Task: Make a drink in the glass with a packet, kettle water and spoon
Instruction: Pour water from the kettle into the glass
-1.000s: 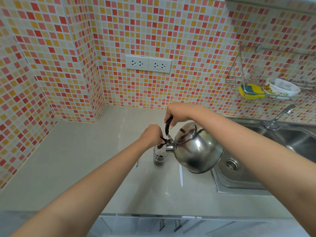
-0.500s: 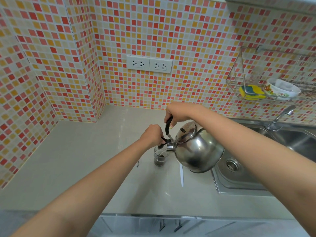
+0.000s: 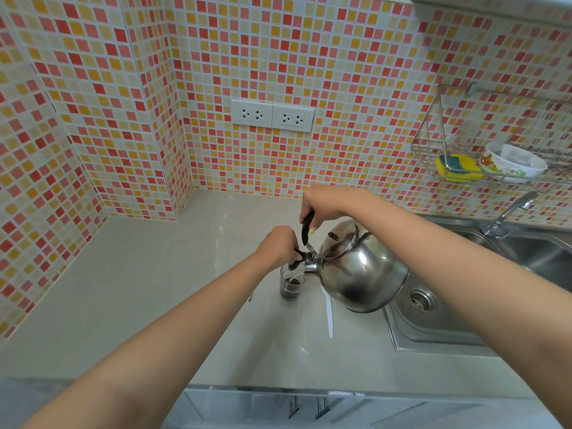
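Note:
A steel kettle (image 3: 360, 272) is tilted to the left, its spout over a small clear glass (image 3: 291, 286) that stands on the counter and holds dark liquid. My right hand (image 3: 322, 205) grips the kettle's black handle from above. My left hand (image 3: 280, 244) pinches the black spout cap, holding it up just above the glass. A white spoon (image 3: 329, 314) lies on the counter right of the glass, partly under the kettle. No packet is in sight.
A steel sink (image 3: 433, 320) with a tap (image 3: 507, 215) lies to the right. Above it a wire rack (image 3: 439, 156) holds a yellow sponge and a bowl. Two wall sockets (image 3: 272, 116) sit on the tiled back wall. The grey counter (image 3: 139, 289) stretches left.
Both hands and the kettle have stayed almost where they were. The dark liquid in the glass stands slightly higher.

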The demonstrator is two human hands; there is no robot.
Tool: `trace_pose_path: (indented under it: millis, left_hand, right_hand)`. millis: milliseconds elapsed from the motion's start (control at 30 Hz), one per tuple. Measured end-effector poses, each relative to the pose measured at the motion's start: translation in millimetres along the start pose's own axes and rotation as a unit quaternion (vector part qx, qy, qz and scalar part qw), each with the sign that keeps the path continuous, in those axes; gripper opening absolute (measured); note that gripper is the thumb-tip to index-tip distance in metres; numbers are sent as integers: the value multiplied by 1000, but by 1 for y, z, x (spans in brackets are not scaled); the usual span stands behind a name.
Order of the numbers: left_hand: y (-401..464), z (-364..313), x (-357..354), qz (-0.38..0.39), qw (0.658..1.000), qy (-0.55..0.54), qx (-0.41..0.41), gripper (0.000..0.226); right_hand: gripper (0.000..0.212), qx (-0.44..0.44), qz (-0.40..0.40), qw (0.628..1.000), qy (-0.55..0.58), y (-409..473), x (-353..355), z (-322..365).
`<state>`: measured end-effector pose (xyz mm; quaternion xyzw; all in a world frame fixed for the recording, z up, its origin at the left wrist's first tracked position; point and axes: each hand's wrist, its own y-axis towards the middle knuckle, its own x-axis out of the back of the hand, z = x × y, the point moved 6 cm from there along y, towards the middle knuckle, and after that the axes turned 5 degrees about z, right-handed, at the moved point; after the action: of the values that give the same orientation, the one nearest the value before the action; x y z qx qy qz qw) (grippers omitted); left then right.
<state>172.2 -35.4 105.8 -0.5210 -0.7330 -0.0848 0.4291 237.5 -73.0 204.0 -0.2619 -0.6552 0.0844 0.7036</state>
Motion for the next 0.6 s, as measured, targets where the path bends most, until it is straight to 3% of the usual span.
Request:
trace_pose_path:
  millis: [600]
  left_hand:
    - [5, 0, -1, -5, 1000, 7, -2, 26]
  right_hand:
    - [37, 0, 7, 1000, -4, 2, 3, -1]
